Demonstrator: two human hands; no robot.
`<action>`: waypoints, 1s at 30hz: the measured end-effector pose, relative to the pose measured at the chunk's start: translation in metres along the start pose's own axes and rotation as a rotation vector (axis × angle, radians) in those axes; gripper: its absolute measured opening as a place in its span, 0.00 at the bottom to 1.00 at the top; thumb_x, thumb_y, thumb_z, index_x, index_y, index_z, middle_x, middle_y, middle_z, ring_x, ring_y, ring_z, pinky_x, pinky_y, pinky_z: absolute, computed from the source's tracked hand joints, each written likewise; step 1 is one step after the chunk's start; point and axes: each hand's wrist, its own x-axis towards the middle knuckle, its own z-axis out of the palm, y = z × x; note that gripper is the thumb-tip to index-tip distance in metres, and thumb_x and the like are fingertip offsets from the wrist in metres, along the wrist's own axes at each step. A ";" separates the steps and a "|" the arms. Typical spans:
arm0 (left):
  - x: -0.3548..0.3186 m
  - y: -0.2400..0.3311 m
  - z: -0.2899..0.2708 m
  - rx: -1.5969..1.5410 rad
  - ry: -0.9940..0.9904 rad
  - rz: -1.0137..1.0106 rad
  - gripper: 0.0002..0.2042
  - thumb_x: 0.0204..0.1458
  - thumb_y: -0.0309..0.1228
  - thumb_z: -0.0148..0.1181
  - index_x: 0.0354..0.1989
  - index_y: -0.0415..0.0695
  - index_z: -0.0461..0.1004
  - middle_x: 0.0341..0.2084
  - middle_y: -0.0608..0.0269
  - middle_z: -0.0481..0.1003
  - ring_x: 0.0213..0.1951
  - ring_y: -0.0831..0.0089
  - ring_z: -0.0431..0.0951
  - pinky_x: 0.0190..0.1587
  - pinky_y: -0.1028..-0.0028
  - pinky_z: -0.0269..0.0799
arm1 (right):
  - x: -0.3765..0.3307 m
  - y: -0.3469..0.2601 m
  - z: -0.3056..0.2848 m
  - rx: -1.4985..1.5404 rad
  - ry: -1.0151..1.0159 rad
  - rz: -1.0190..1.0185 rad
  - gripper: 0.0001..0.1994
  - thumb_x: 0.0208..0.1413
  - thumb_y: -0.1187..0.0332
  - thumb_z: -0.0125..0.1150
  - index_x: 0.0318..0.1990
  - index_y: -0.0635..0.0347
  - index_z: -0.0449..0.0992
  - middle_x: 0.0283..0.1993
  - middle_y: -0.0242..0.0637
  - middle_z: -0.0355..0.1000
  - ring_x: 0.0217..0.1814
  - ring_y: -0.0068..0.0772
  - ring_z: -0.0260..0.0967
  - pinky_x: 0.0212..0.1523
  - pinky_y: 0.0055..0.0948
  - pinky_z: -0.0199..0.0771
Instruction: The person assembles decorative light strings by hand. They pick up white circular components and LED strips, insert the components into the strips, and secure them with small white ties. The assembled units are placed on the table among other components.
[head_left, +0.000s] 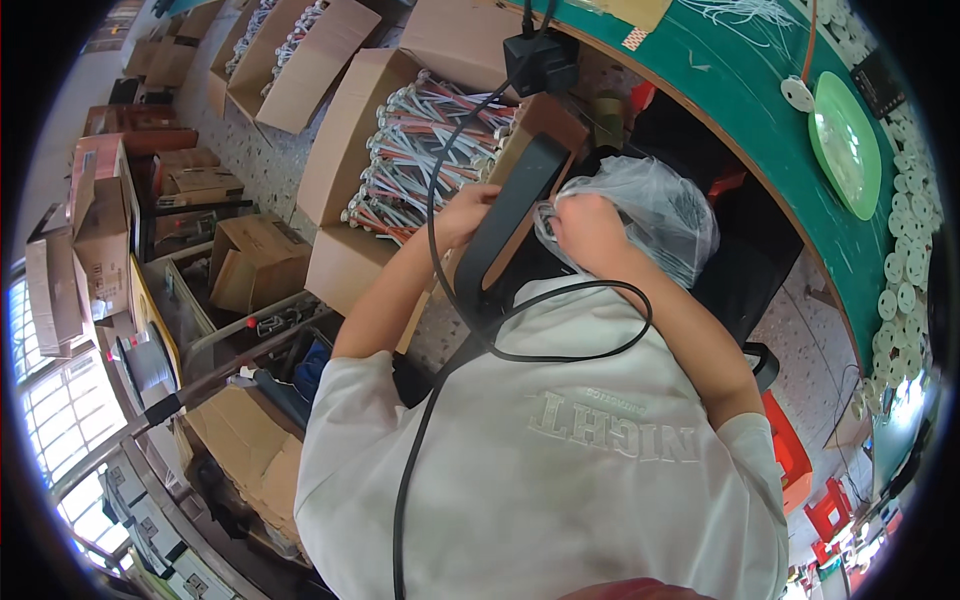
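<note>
Right fingers (566,212) are holding a clear, crumpled bag (668,205); left fingers (482,193), I cannot tell; a carton (343,135) is containing red-white wires (425,150).

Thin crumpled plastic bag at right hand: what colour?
Thin crumpled plastic bag: clear, with whitish creases; best seen in head view.

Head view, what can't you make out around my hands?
In the head view:
Left hand: ends of the fingers hidden by the black armrest.
Right hand: fingers mostly hidden by the hand's own back.
Clear plastic bag: contents, if any, obscured by crumples and glare.
Cardboard carton: floor covered by the leads.
</note>
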 end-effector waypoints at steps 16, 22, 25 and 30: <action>0.043 -0.031 0.013 -0.010 -0.162 -0.046 0.12 0.52 0.32 0.62 0.42 0.38 0.78 0.32 0.51 0.79 0.31 0.64 0.81 0.36 0.68 0.78 | 0.023 -0.002 0.019 0.051 -0.009 0.125 0.09 0.45 0.69 0.65 0.31 0.67 0.79 0.33 0.53 0.76 0.39 0.56 0.76 0.43 0.46 0.75; 0.025 0.003 -0.018 1.059 0.001 0.237 0.12 0.49 0.35 0.64 0.32 0.37 0.81 0.26 0.46 0.78 0.27 0.58 0.80 0.33 0.63 0.75 | -0.019 -0.023 -0.040 0.320 0.084 0.154 0.11 0.50 0.66 0.67 0.33 0.66 0.78 0.30 0.45 0.76 0.29 0.41 0.74 0.32 0.33 0.71; -0.009 0.023 -0.020 1.123 0.226 0.444 0.08 0.44 0.29 0.59 0.25 0.34 0.78 0.16 0.44 0.73 0.23 0.54 0.78 0.29 0.61 0.71 | -0.063 -0.030 -0.089 0.752 0.068 0.213 0.09 0.55 0.65 0.65 0.33 0.63 0.77 0.23 0.30 0.71 0.22 0.21 0.64 0.26 0.22 0.61; -0.040 0.019 -0.061 1.301 0.268 0.292 0.08 0.45 0.29 0.55 0.23 0.36 0.76 0.22 0.41 0.74 0.29 0.45 0.77 0.35 0.55 0.72 | -0.093 -0.008 -0.123 1.657 0.178 0.160 0.10 0.64 0.68 0.54 0.30 0.62 0.73 0.20 0.23 0.60 0.20 0.14 0.49 0.25 0.21 0.51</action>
